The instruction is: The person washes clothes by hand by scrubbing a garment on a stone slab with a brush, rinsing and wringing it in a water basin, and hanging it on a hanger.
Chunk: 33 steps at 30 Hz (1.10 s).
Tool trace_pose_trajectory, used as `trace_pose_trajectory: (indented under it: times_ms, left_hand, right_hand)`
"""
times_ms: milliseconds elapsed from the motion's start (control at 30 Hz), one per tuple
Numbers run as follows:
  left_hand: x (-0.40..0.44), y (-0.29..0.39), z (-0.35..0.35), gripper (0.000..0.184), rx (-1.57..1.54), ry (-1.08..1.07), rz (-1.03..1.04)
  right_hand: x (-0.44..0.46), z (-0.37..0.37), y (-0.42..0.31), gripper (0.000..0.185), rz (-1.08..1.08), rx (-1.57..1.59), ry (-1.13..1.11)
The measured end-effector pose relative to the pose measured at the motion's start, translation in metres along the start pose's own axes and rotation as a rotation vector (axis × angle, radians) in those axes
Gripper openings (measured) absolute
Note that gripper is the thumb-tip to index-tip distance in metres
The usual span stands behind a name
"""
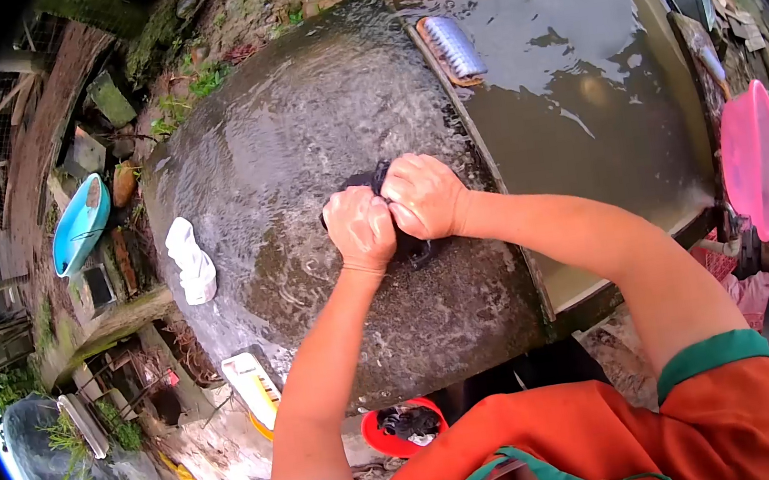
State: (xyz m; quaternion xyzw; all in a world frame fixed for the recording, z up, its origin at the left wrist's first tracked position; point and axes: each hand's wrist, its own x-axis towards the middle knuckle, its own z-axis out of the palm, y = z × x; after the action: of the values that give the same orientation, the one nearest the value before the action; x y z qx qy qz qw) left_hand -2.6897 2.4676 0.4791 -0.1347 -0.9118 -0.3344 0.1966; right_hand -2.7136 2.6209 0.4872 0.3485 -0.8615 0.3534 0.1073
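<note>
A wet black cloth (422,255) is bunched up on a dark, wet stone slab (293,117). My left hand (361,227) is closed in a fist on the cloth. Right beside it, my right hand (422,195) grips the same cloth, knuckles up. The two fists touch or nearly touch and hide most of the fabric. To the left on the slab lies a twisted white cloth (190,261). A scrubbing brush (454,47) with pale bristles facing up rests by the water tank's edge.
A concrete tank (666,52) of murky water adjoins the slab on the right. Beyond it stands a pink basin (752,158). A turquoise basin (80,224) is off to the left. Below the slab's near edge, a red tub (371,431) holds dark fabric, near a white-and-yellow object (251,386).
</note>
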Motion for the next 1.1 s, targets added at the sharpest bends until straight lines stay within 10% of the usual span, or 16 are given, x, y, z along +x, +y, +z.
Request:
trace_pose_trajectory:
  times_ms: [67,267,367,400,467,600,767,867,1000,1100]
  left_hand:
    - [0.006,-0.015,0.000,0.022,0.088,-0.113,0.117]
    - [0.028,-0.021,-0.004,0.040,-0.150,-0.228,-0.482]
    - [0.023,-0.001,-0.012,0.059,-0.781,-0.034,-0.746]
    - [0.023,0.030,-0.022,0.062,-1.068,0.070,-0.925]
    - [0.013,0.071,-0.021,0.061,-1.190,-0.020,-0.794]
    - [0.025,0.167,0.037,0.042,-0.446,-0.227,-0.352]
    - [0.024,0.262,0.101,0.020,-0.503,-0.029,-0.258]
    - [0.005,0.275,0.121,0.018,-0.770,-0.111,-0.772]
    - [-0.008,0.244,0.145,0.016,-0.014,-0.149,-0.151]
    - [0.032,0.272,0.181,0.015,-0.217,-0.040,-0.046]
  right_hand:
    - [0.008,0.004,0.006,0.016,0.046,0.041,-0.013]
    - [0.035,-0.010,-0.014,0.032,0.590,0.056,-0.226]
    - [0.028,-0.019,-0.023,0.034,1.057,0.318,-0.203]
    - [0.012,-0.005,-0.002,0.037,0.867,0.274,-0.217]
    - [-0.018,-0.065,-0.019,0.040,1.343,1.775,0.322]
    - [-0.105,-0.166,0.043,0.051,0.936,2.303,0.179]
    - [-0.224,-0.288,0.114,0.064,1.274,1.857,0.458]
    - [-0.264,-0.319,0.136,0.051,1.675,1.189,0.359]
    - [-0.269,-0.329,0.147,0.033,1.281,-0.089,0.192]
    - [-0.241,-0.325,0.175,0.024,0.856,-0.275,0.523]
